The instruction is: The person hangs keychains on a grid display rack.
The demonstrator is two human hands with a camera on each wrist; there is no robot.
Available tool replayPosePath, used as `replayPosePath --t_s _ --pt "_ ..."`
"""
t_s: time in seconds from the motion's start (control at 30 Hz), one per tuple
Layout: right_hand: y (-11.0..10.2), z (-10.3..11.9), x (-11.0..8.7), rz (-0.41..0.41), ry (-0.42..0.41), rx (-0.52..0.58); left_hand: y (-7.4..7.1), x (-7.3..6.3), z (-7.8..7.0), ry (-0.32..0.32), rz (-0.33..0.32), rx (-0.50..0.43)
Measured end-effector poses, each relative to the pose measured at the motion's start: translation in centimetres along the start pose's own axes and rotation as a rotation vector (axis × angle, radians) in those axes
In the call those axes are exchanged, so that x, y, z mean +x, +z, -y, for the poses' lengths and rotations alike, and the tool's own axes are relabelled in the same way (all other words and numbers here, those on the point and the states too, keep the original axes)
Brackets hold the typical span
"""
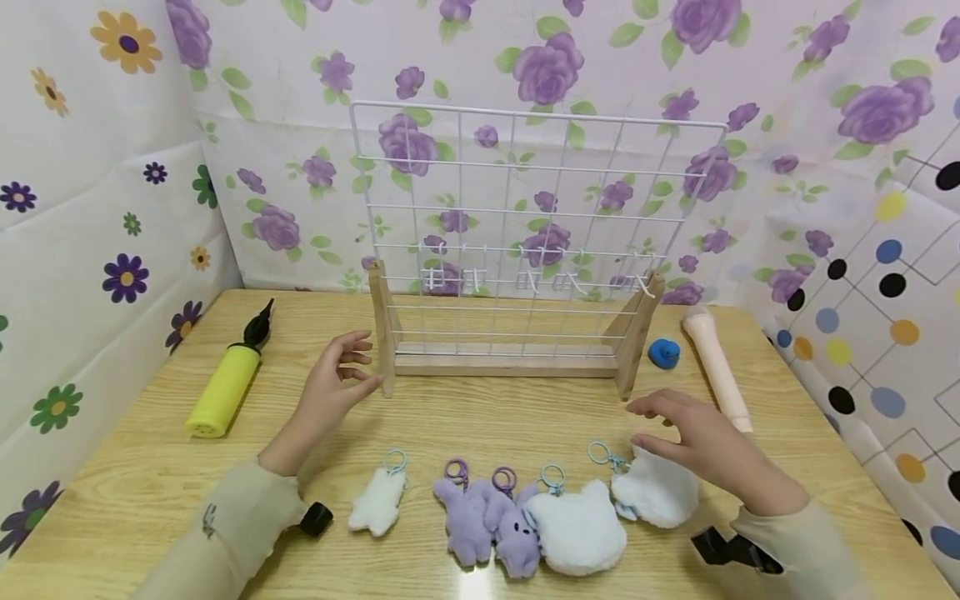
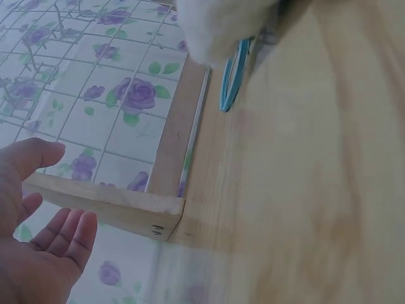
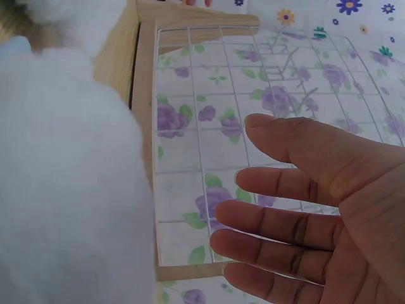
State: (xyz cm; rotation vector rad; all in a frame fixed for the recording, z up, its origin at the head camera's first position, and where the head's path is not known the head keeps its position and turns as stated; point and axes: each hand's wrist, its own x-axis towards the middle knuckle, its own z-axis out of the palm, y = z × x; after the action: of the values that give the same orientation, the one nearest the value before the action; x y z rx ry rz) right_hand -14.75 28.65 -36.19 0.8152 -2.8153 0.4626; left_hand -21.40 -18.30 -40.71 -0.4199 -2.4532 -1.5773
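Nearest the person, a row of plush keychains lies on the table (image 1: 135,467) in front of the rack (image 1: 517,250), rings pointing toward it, as if laid out ready for its hooks. From the left: a small white plush (image 1: 378,500), two purple plushes (image 1: 487,521), a white bear (image 1: 577,529), and a white plush (image 1: 660,492) under the right hand.

The right hand (image 1: 705,446) hovers just above that last plush, fingers spread and relaxed, gripping nothing. The left hand (image 1: 333,387) is open too, fingers loosely bent, holding nothing, beside the rack's left wooden foot (image 1: 381,325).

The rack stands upright on its wooden base, with hooks (image 1: 536,279) low on the grid. Left of the rack lies a yellow pump (image 1: 225,383); right of it, a blue toy (image 1: 663,352) and a pale tube (image 1: 716,367).
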Motion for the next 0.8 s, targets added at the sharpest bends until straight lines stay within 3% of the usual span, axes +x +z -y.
replayPosePath --t_s 0.6,0.8 --pt "2.5 0.2 0.2 -0.015 -0.062 0.021 1.4 1.2 1.6 -0.085 -0.003 -0.044" --pt "3.0 0.3 0.5 0.037 -0.047 0.040 1.9 1.2 2.5 -0.071 -0.029 -0.034"
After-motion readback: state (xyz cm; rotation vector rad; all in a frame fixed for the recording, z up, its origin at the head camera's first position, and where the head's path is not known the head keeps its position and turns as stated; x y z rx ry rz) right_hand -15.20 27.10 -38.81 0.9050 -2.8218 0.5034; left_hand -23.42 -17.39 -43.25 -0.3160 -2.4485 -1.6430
